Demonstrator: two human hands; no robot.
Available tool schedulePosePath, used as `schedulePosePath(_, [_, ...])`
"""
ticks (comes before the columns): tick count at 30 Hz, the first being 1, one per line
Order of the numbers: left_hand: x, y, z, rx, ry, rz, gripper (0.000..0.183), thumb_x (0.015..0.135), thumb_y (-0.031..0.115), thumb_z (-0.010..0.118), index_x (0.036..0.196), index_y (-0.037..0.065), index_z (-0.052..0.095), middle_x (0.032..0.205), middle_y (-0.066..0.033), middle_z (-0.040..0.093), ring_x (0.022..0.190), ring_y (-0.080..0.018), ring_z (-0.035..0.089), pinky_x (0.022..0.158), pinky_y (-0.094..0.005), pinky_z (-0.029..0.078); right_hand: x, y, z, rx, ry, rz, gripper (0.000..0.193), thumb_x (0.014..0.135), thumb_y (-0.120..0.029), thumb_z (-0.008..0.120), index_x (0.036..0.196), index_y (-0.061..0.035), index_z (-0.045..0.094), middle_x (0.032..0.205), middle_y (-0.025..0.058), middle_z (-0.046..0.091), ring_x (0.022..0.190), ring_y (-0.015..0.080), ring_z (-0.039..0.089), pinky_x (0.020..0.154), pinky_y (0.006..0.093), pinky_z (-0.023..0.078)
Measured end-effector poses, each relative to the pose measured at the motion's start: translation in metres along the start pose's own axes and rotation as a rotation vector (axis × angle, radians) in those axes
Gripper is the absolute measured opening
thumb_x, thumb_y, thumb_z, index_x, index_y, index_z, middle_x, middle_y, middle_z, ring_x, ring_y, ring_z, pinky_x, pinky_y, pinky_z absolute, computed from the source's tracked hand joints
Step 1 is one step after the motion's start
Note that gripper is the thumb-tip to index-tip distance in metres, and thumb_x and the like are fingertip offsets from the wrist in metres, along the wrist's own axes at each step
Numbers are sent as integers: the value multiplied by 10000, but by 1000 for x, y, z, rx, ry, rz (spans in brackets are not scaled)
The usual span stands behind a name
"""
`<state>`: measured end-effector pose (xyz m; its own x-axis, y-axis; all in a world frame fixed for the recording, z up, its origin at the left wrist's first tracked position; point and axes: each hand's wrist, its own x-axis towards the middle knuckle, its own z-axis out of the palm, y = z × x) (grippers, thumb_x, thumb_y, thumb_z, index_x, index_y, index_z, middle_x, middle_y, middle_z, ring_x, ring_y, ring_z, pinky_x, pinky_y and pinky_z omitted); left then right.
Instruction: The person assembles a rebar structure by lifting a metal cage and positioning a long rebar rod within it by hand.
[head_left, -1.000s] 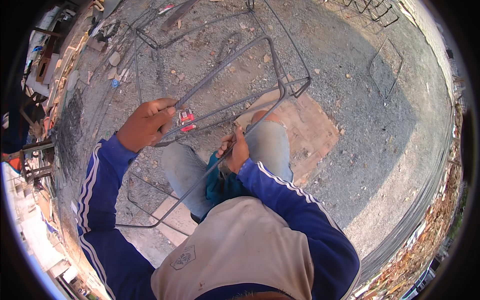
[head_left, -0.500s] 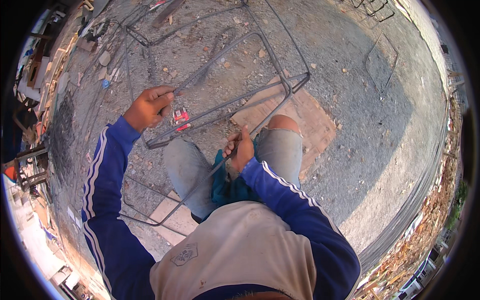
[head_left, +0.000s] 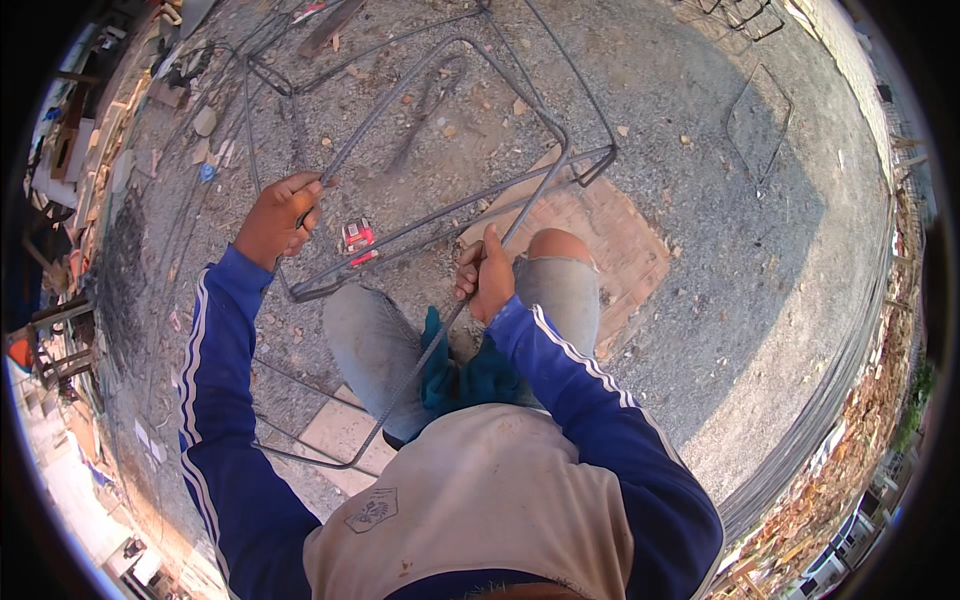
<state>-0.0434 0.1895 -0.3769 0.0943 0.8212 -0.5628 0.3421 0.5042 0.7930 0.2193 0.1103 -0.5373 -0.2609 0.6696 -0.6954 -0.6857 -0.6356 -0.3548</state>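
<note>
A bent steel reinforcing bar (head_left: 377,116) slants across my lap, curving at the far side and at the right. My left hand (head_left: 283,215) is closed around it near one end, left of the red pack. Above my right thigh, my right hand (head_left: 487,277) is wrapped round its long side with the thumb on top. That side runs down past my left knee to another bend near a pale board (head_left: 338,436). Under the held bar lies a bent rebar frame (head_left: 430,228), its corner near a flat brown board (head_left: 625,235).
A red and white pack (head_left: 358,240) lies on the gravel between the bars. Another bent bar (head_left: 783,135) rests at the far right. Long rods (head_left: 800,440) run along the right side beside wood scraps. Clutter and planks (head_left: 75,150) line the left edge.
The held bar has shifted: its far bend has swung up and left, and its lower bend has moved right. My left hand has moved slightly left; both hands keep their grip.
</note>
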Motion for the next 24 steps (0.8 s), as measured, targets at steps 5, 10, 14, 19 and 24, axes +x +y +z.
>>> schedulePosePath(5, [-17, 7, 9, 79, -17, 16, 348, 946, 234, 486, 1212, 14, 531, 600, 13, 478, 368, -24, 340, 330, -191, 260, -16, 39, -12, 52, 13, 11, 609, 916, -625, 344, 690, -75, 475, 482, 13, 346, 411, 169, 385, 453, 358, 410])
schedulePosePath(10, [-13, 19, 14, 183, -67, 15, 382, 938, 220, 492, 1240, -13, 499, 604, 0, 486, 406, -43, 365, 377, -210, 284, -28, 68, -16, 111, 27, 30, 633, 919, -629, 321, 692, -59, 478, 495, 38, 386, 428, 194, 434, 496, 395, 482])
schedulePosePath(14, [0, 6, 14, 285, -102, 52, 395, 937, 235, 503, 1241, -17, 499, 606, -4, 493, 406, -60, 366, 383, -222, 284, -37, 59, -24, 69, -2, 75, 649, 920, -631, 307, 695, -47, 482, 510, 62, 424, 445, 209, 474, 517, 415, 511])
schedulePosePath(19, [4, -17, 9, 112, -89, 8, 407, 939, 270, 511, 1238, -6, 502, 598, -7, 490, 401, -57, 365, 371, -219, 276, -38, 47, -32, 18, -29, 78, 659, 918, -634, 306, 705, -38, 488, 511, 67, 430, 451, 213, 483, 515, 415, 514])
schedulePosePath(24, [7, -29, 11, 50, -69, -3, 390, 939, 285, 521, 1230, 26, 515, 609, -6, 489, 370, -47, 346, 340, -204, 250, -36, 46, -36, -7, -12, 103, 677, 912, -642, 313, 659, -39, 487, 492, 70, 430, 411, 204, 472, 456, 379, 506])
